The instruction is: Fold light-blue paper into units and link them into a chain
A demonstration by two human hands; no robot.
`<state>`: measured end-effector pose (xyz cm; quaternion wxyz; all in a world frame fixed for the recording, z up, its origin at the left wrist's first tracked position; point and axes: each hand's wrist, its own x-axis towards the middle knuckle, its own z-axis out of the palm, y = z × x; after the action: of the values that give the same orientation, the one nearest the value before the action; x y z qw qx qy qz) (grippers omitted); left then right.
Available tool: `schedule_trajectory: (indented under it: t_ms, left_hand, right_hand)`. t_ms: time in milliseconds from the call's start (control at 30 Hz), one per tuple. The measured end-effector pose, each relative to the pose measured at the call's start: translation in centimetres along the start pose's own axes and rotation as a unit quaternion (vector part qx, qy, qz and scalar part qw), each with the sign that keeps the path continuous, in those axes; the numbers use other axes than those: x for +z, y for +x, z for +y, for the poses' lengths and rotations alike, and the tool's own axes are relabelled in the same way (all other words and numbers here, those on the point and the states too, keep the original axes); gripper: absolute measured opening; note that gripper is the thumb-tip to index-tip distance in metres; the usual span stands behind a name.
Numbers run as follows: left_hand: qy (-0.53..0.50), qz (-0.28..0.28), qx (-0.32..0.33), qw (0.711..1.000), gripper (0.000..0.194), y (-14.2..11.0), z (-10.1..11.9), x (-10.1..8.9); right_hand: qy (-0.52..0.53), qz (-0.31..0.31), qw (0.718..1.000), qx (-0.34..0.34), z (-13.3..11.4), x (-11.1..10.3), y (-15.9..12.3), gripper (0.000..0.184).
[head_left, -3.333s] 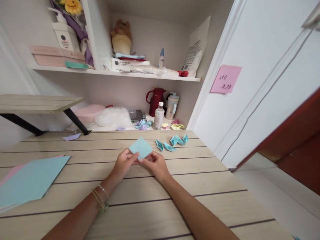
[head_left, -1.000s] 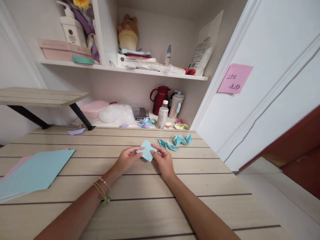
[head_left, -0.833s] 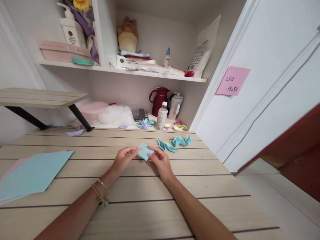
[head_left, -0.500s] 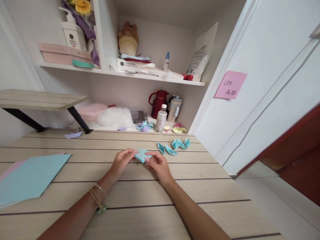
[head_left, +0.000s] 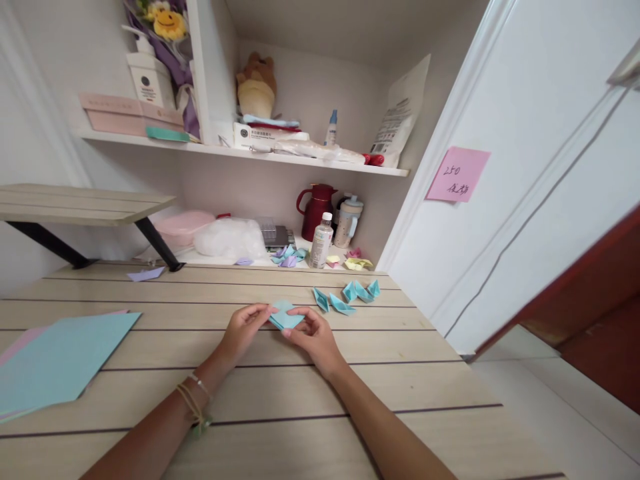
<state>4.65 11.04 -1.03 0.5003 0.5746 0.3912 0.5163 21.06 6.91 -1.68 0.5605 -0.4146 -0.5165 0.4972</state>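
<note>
Between my two hands, a small light-blue square of folded paper [head_left: 286, 316] is held just over the wooden table [head_left: 380, 387], one corner pointing towards me. My left hand [head_left: 245, 325] pinches its left corner between thumb and fingers. On the other side, my right hand [head_left: 315, 335] has its fingers on the far right edge and its thumb at the near edge. Several folded blue paper boats [head_left: 343, 305] sit on the table beyond my right hand. Whether the paper touches the tabletop I cannot tell.
Blue and pink paper sheets [head_left: 65, 360] lie at the left. Behind stand a plastic bottle [head_left: 321, 241], a red jug [head_left: 317, 208] and a cup [head_left: 349, 222]. A small raised shelf [head_left: 85, 203] rests on black legs at the back left, near a purple paper boat [head_left: 145, 274].
My right thumb has shifted to the near edge of the folded paper, so more of its square face shows. The view has tilted slightly upward.
</note>
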Motion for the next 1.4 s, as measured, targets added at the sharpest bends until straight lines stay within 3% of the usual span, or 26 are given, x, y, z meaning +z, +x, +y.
schedule_trajectory:
  t_ms: [233,400,533,633,800,967,1133,1267,1400]
  left_hand:
    - [0.014,-0.102,-0.017,0.995,0.031,-0.3,-0.1,0.2]
    - [-0.007,-0.138,-0.012,0.990,0.035,-0.3,-0.9,0.2]
    - [-0.006,-0.093,0.010,0.996,0.023,0.0,-1.1,0.1]
    - [-0.008,-0.049,-0.022,0.999,0.020,0.3,-1.0,0.0]
    - [-0.011,-0.033,-0.042,0.999,0.023,0.3,-0.8,-0.2]
    - [0.007,-0.014,-0.036,0.999,0.022,0.1,-0.6,0.0]
    - [-0.014,-0.028,-0.035,0.999,0.029,0.1,-0.6,0.1]
    - [-0.019,-0.051,-0.048,0.997,0.041,0.1,-0.4,0.2]
    - [-0.024,-0.088,-0.052,0.995,0.043,-0.1,-0.3,0.5]
  right_hand:
    - [-0.028,-0.007,1.000,0.002,0.2,-0.1,0.1,0.037]
    - [0.000,0.023,1.000,0.008,0.8,-0.2,0.4,0.031]
    - [0.033,0.052,0.998,0.000,1.2,-0.3,0.7,0.027]
    - [0.047,0.052,0.998,-0.004,1.2,-0.3,0.7,0.027]
    - [0.044,0.025,0.999,0.007,1.2,-0.2,0.5,0.038]
    - [0.060,0.065,0.996,0.016,1.3,-0.2,0.6,0.028]
    - [0.071,0.120,0.990,-0.012,1.2,-0.3,0.8,0.028]
    - [0.090,0.143,0.985,-0.015,1.3,-0.4,0.8,0.043]
    - [0.079,0.132,0.988,-0.008,1.3,-0.4,0.8,0.033]
